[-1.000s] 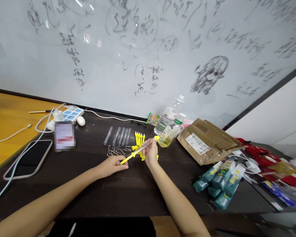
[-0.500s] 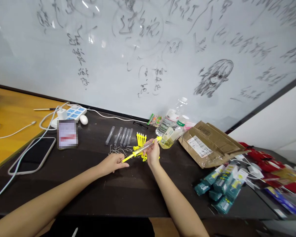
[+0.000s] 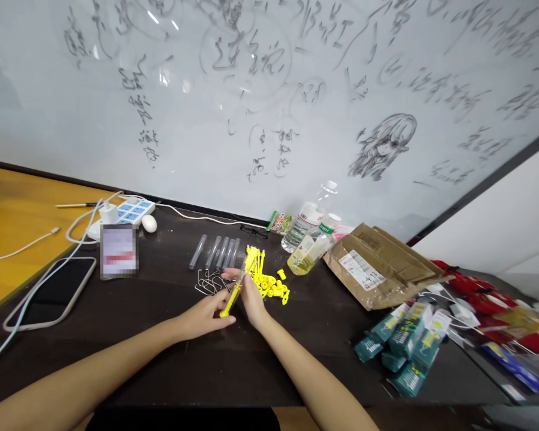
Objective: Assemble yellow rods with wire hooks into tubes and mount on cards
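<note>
Between my hands is a syringe-like tool (image 3: 231,300), a clear tube with yellow fittings, tilted with its upper end away from me. My left hand (image 3: 201,317) has thumb and fingers closed at its lower yellow end. My right hand (image 3: 253,302) is wrapped around the clear tube higher up. Just beyond lie loose yellow plastic parts (image 3: 273,287) and yellow rods (image 3: 261,261), partly hidden by the tool and my right hand. Bent metal wire hooks (image 3: 209,282) lie beyond my left hand. Several clear tubes (image 3: 224,252) rest side by side behind the hooks.
Two plastic bottles (image 3: 303,254) and a snack packet (image 3: 279,221) are at the back. A cardboard parcel (image 3: 363,263) and green boxes (image 3: 404,347) lie at right. At left are a phone (image 3: 54,293), cables, a power strip (image 3: 132,211) and a white mouse (image 3: 149,224).
My right hand has moved left and towards me, turning the tool from a slant to steeper in view. Yellow parts it covered now show. The view has shifted slightly.
</note>
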### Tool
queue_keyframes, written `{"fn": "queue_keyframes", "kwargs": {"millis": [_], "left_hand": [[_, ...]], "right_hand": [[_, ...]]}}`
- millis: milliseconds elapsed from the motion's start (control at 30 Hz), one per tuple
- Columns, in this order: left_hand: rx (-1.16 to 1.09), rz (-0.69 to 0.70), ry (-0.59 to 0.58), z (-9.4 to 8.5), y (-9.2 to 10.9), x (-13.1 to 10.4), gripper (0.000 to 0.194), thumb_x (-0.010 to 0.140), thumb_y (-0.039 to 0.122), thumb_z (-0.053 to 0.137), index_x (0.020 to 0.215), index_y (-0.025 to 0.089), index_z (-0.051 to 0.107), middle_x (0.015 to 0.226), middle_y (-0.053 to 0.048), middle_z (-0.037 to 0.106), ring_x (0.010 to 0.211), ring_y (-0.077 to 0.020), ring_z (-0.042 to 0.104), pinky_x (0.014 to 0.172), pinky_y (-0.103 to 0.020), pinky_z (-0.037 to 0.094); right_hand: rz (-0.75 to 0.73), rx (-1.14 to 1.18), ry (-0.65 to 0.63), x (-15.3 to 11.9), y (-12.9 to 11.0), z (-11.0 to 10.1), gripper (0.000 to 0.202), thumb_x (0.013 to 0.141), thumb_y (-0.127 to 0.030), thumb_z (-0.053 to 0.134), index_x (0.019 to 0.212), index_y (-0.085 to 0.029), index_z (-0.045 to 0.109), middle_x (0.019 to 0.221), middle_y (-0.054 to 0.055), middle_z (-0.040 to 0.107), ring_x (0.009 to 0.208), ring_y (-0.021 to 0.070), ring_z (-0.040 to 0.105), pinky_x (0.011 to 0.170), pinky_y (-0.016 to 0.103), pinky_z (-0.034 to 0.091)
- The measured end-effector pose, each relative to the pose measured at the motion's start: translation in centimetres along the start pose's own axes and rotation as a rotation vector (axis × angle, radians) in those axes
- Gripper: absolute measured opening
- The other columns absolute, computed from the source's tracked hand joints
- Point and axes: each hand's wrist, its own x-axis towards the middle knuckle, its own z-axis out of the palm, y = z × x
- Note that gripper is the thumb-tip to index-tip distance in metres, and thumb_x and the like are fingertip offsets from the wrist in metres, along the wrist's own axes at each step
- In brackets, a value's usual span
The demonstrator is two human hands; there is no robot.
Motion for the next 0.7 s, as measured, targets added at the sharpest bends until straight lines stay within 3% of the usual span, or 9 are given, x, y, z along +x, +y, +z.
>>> {"fn": "queue_keyframes", "kwargs": {"millis": [67,133,233,300,367,467,567,667,700], "left_hand": [[0.013,0.000,0.093,-0.3,-0.4,0.2,0.027,0.082,0.035,0.051,0.102,0.018,0.043,0.077,0.002,0.048,0.068,-0.0129,0.046,0.063,-0.025,0.038],[0.042,0.008,0.135,-0.6,-0.6,0.2,0.021,0.082,0.034,0.051,0.095,0.018,0.044,0.079,0.001,0.050,0.071,-0.0138,0.047,0.066,-0.026,0.039],[-0.074,-0.045,0.115,-0.8,-0.5,0.1,0.018,0.084,0.035,0.047,0.087,0.020,0.039,0.068,0.005,0.044,0.058,-0.0105,0.044,0.057,-0.023,0.038],[-0.126,-0.053,0.099,-0.9,-0.4,0.0,0.017,0.085,0.035,0.045,0.085,0.020,0.037,0.065,0.006,0.041,0.055,-0.0097,0.042,0.055,-0.023,0.037],[-0.112,-0.050,0.099,-0.9,-0.3,0.0,0.017,0.086,0.035,0.043,0.082,0.020,0.037,0.065,0.006,0.040,0.056,-0.0096,0.041,0.056,-0.022,0.036],[-0.033,-0.026,0.110,-0.9,-0.5,0.0,0.016,0.085,0.035,0.043,0.080,0.019,0.040,0.069,0.005,0.041,0.061,-0.0104,0.041,0.059,-0.022,0.036],[0.008,0.003,0.129,-0.8,-0.9,0.2,0.016,0.084,0.034,0.043,0.079,0.019,0.043,0.071,0.004,0.042,0.066,-0.0114,0.042,0.063,-0.023,0.036],[0.029,-0.002,0.171,-0.8,-1.1,0.5,0.018,0.083,0.035,0.044,0.077,0.018,0.043,0.069,0.004,0.042,0.066,-0.0117,0.042,0.063,-0.023,0.035],[0.029,-0.012,0.186,-0.8,-1.1,0.5,0.019,0.082,0.036,0.044,0.076,0.018,0.044,0.068,0.004,0.041,0.065,-0.0117,0.041,0.062,-0.023,0.034]], "right_hand": [[-0.051,-0.148,-0.135,-0.5,-0.2,0.3,0.047,0.093,-0.051,0.027,0.108,-0.022,0.061,0.104,0.007,0.063,0.101,0.0211,0.057,0.091,0.038,0.043],[-0.136,-0.316,-0.158,-0.6,-0.8,0.4,0.039,0.093,-0.045,0.033,0.110,-0.023,0.061,0.109,0.007,0.061,0.107,0.0211,0.054,0.095,0.038,0.040],[-0.215,-0.514,0.080,-0.1,-2.8,-0.9,0.032,0.092,-0.038,0.039,0.109,-0.021,0.059,0.109,0.008,0.060,0.104,0.0207,0.054,0.092,0.038,0.041],[-0.199,-0.606,0.241,0.3,-4.9,-3.4,0.029,0.090,-0.037,0.041,0.105,-0.020,0.059,0.104,0.009,0.061,0.097,0.0206,0.057,0.085,0.036,0.045],[-0.202,-0.749,0.326,-0.1,-7.1,-7.4,0.031,0.088,-0.038,0.041,0.105,-0.018,0.057,0.104,0.010,0.062,0.096,0.0218,0.058,0.082,0.037,0.046],[-0.102,-1.240,0.482,-2.8,-10.1,-15.7,0.038,0.084,-0.042,0.042,0.103,-0.014,0.059,0.099,0.015,0.062,0.091,0.0266,0.059,0.080,0.041,0.046],[0.239,-1.758,0.701,-7.5,-12.3,-25.1,0.048,0.079,-0.047,0.042,0.099,-0.008,0.061,0.099,0.026,0.060,0.097,0.0374,0.058,0.079,0.049,0.044],[0.727,-1.851,0.967,-12.1,-13.1,-32.5,0.057,0.069,-0.059,0.050,0.096,-0.010,0.063,0.091,0.030,0.062,0.077,0.0402,0.064,0.062,0.050,0.047],[0.767,-1.833,1.025,-13.2,-13.0,-34.1,0.056,0.065,-0.060,0.053,0.091,-0.013,0.065,0.084,0.028,0.064,0.069,0.0396,0.065,0.056,0.050,0.046]]}}
